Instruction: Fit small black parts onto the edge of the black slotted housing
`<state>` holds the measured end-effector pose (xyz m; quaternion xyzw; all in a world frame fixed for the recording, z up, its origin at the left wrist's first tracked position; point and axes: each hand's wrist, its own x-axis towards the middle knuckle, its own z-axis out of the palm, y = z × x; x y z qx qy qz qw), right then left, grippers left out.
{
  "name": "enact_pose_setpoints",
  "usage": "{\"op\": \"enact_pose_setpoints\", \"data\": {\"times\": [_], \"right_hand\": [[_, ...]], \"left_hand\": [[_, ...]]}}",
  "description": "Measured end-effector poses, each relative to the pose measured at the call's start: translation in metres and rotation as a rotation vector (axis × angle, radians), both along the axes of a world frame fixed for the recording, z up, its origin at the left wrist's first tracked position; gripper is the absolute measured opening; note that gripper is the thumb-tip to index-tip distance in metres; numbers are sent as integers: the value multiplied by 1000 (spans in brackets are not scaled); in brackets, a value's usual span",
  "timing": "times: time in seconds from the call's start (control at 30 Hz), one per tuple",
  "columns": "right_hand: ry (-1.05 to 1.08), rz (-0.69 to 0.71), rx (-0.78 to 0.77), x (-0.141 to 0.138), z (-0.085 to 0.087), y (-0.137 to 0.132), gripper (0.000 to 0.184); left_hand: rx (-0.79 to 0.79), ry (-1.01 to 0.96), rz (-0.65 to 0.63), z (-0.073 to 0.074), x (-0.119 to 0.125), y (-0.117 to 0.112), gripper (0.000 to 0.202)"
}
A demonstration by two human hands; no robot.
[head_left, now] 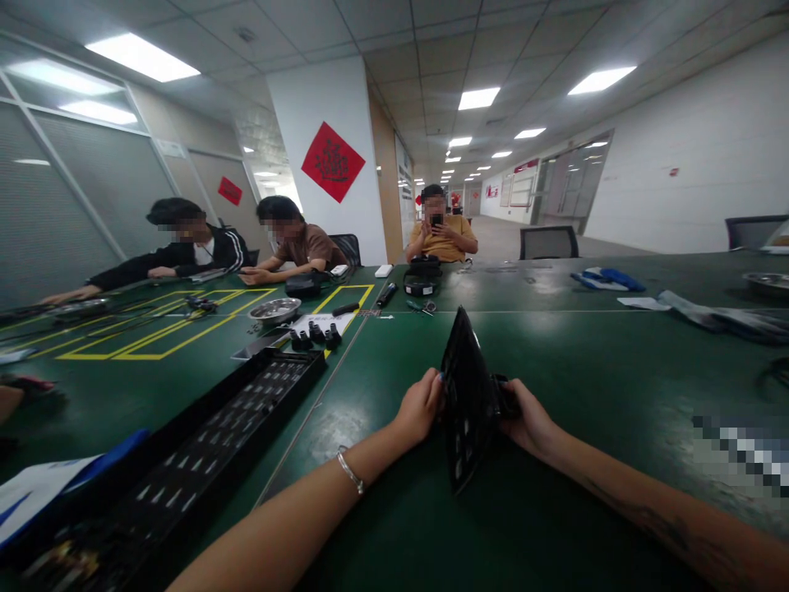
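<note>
A thin black panel (pixel 463 403) stands tilted nearly edge-on above the green table, with a dark block-like part (pixel 506 398) jutting from its right side. My left hand (pixel 422 403) is closed on the panel's left edge, thumb upward. On the other side, my right hand (pixel 528 418) grips the jutting part, its fingers partly hidden behind it. The panel's left face carries small openings or fittings too dark to make out. What kind of device it belongs to cannot be seen.
A long black tray (pixel 246 403) with rows of small pale pieces lies left. Beyond it are several black cylindrical parts (pixel 316 335), a metal bowl (pixel 274 310) and pliers (pixel 422 307). Blue-and-grey gloves (pixel 609 279) lie far right. Three people sit across the table.
</note>
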<state>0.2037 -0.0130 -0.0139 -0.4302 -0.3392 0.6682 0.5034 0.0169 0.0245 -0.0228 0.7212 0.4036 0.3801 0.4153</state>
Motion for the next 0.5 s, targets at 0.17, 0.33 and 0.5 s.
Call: {"op": "enact_pose_setpoints", "data": {"times": [0.17, 0.33, 0.5], "right_hand": [[-100, 84, 59, -2, -4, 0, 26], [-63, 122, 79, 1, -7, 2, 24], [-86, 90, 92, 2, -14, 6, 25]], "left_hand": [[-23, 20, 27, -5, -1, 6, 41], [201, 209, 75, 4, -2, 1, 35], [282, 497, 135, 13, -3, -6, 36]]}}
